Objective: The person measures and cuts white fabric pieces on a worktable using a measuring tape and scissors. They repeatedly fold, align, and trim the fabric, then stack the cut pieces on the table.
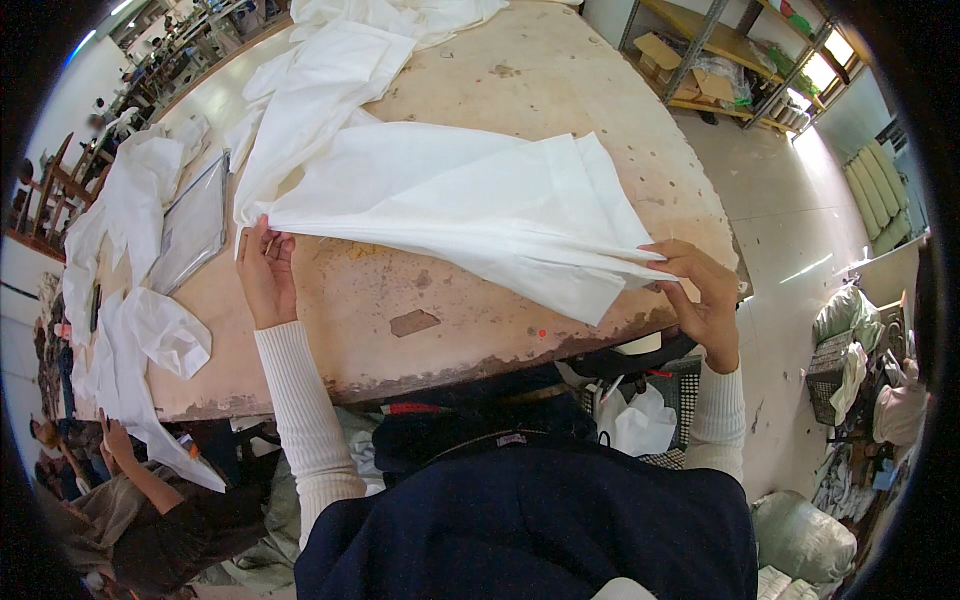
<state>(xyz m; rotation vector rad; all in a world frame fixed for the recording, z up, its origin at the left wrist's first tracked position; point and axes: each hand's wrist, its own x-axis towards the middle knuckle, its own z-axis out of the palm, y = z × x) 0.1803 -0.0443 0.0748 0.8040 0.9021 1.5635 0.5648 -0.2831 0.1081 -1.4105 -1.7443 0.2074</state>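
Observation:
A white garment piece (430, 195), thin and partly folded, stretches across the table between my two hands. At its left end, my left hand (266, 275) pinches the gathered edge near the table's front. The right-hand corner is held by my right hand (695, 290), thumb and fingers closed on the cloth. The edge nearest me is pulled fairly straight between them, and the wider part lies toward the far side. A longer run of the same white fabric (325, 75) extends to the back left; I cannot tell whether it is one piece with mine.
The worn wooden table (360, 330) has stained, chipped edges. More white cloth (130, 190) and a clear plastic packet (193, 220) lie left. A co-worker's hand (120, 445) is at the lower left. A black basket (680, 400) stands below the table; shelves (720, 45) hold boxes back right.

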